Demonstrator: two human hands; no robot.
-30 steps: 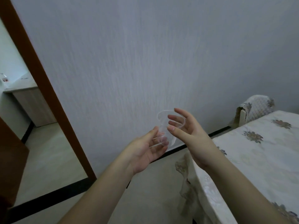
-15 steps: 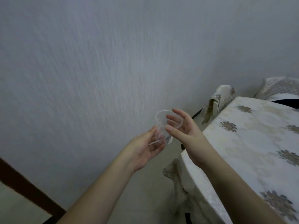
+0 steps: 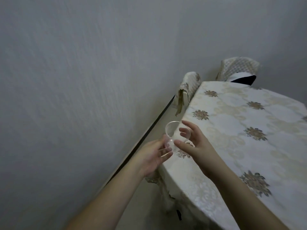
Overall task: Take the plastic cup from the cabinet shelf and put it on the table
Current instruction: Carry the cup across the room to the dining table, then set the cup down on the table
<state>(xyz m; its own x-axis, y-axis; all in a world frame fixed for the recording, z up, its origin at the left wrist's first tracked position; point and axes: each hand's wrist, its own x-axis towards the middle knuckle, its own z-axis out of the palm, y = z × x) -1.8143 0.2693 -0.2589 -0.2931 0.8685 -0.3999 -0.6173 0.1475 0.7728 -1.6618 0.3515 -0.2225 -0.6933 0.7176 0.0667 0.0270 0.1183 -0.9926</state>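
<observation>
A clear plastic cup (image 3: 172, 135) is held in the air between both hands, its open rim tilted up and to the left. My left hand (image 3: 152, 155) cups its base from below, fingers curled around it. My right hand (image 3: 194, 143) grips its right side with thumb and fingers. The cup hangs just over the near left corner of the table (image 3: 232, 130), which is covered with a cream cloth bearing flower motifs. The cabinet is out of view.
A grey wall (image 3: 83, 80) fills the left, with a dark skirting strip (image 3: 149, 130) along the floor. Two chairs with patterned covers, the nearer chair (image 3: 189, 87) and the farther chair (image 3: 239, 68), stand at the table's far end.
The view has swung right and down: the doorway has left the frame and the table now fills the right. Both hands with the cup have come over the table's corner.
</observation>
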